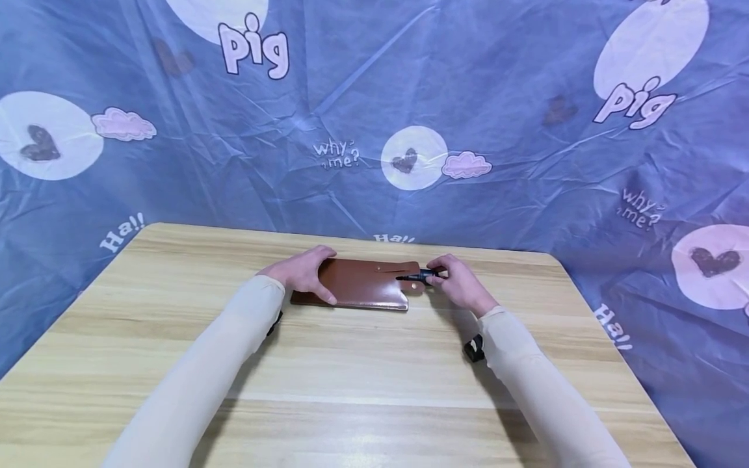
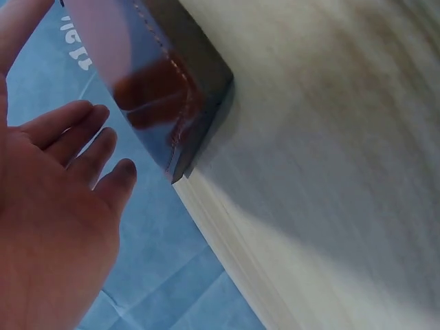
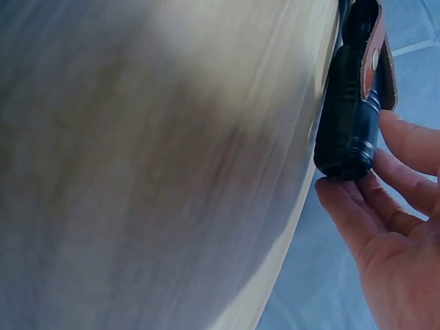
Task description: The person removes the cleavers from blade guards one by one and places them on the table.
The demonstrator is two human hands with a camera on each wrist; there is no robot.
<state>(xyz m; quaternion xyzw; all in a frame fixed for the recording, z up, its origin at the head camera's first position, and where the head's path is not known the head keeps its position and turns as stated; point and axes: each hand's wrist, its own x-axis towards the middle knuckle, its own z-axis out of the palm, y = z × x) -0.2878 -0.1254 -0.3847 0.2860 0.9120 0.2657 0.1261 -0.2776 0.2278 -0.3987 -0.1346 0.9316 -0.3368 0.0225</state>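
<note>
A wide brown leather sheath (image 1: 363,286) lies flat on the wooden table, with a stitched edge showing in the left wrist view. From its right end sticks the black handle (image 3: 347,117) of a knife, whose blade is hidden inside. My left hand (image 1: 304,273) rests at the sheath's left end, thumb along the near edge and fingers spread toward the far edge. My right hand (image 1: 459,283) holds the handle's butt end between thumb and fingertips. Beside the handle is a strap (image 3: 372,62) with a metal snap.
The pale wood-grain table (image 1: 363,390) stretches toward me and to both sides. Behind its far edge hangs a creased blue printed cloth (image 1: 351,97). A black band (image 1: 474,348) sits at the right wrist.
</note>
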